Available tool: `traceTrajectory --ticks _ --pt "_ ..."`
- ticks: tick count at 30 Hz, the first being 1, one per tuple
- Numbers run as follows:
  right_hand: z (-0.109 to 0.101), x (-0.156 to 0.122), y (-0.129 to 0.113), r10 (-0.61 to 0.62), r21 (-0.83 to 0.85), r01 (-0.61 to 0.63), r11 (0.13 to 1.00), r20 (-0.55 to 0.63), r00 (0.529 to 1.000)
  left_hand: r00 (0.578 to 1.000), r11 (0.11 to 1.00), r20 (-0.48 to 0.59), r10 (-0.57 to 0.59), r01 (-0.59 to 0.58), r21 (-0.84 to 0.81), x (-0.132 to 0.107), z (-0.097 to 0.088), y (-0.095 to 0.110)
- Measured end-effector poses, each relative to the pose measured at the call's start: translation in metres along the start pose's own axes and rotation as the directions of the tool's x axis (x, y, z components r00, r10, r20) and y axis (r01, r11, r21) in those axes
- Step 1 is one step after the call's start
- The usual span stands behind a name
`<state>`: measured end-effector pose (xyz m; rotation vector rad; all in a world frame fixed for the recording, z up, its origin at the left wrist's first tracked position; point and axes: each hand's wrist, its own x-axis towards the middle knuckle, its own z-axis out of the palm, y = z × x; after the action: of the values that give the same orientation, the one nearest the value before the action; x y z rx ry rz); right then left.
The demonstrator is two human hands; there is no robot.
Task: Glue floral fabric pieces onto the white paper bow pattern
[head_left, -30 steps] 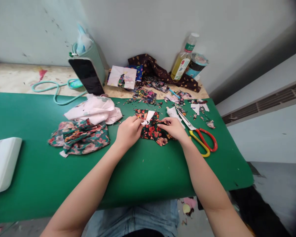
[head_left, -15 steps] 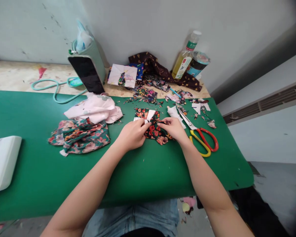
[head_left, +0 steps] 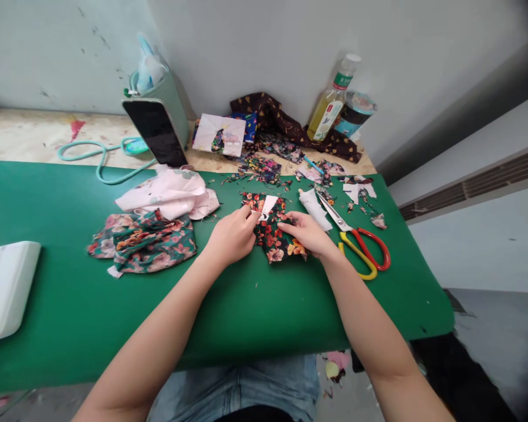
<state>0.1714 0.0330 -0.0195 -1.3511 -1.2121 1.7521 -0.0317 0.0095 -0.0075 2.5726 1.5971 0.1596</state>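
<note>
A small piece of dark floral fabric (head_left: pixel 276 237) with a white paper piece (head_left: pixel 268 205) on it lies on the green mat (head_left: pixel 255 310). My left hand (head_left: pixel 231 237) pinches the fabric's left edge with closed fingers. My right hand (head_left: pixel 307 234) pinches its right side, fingers curled on the cloth. Both hands rest on the mat with the fabric between them.
Scissors with red and yellow handles (head_left: pixel 356 240) lie just right of my right hand. Folded green floral cloth (head_left: pixel 143 241) and pink cloth (head_left: pixel 169 196) lie to the left. A phone (head_left: pixel 156 132), fabric scraps (head_left: pixel 264 167), an oil bottle (head_left: pixel 332 99) and a white block (head_left: pixel 4 287) stand around.
The floral fabric has been folded and pulled slightly toward me; its lower edge now sits lower on the mat. Both hands shifted a little with it.
</note>
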Motion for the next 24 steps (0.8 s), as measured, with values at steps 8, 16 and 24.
traceTrajectory --ticks 8,16,24 --pt "-0.008 0.006 0.003 -0.220 -0.401 0.167 0.901 -0.090 0.971 1.000 1.000 0.008 0.005 -0.005 -0.011 -0.001 0.001 0.000" --pt "-0.008 0.005 0.000 -0.291 -0.673 0.101 0.733 -0.175 0.941 1.000 0.999 -0.003 0.009 -0.009 0.040 0.000 0.003 0.000" --pt "0.002 -0.006 -0.010 -0.462 -0.414 0.444 0.794 0.064 0.885 0.995 0.998 -0.089 -0.037 0.041 0.043 0.001 0.003 0.000"
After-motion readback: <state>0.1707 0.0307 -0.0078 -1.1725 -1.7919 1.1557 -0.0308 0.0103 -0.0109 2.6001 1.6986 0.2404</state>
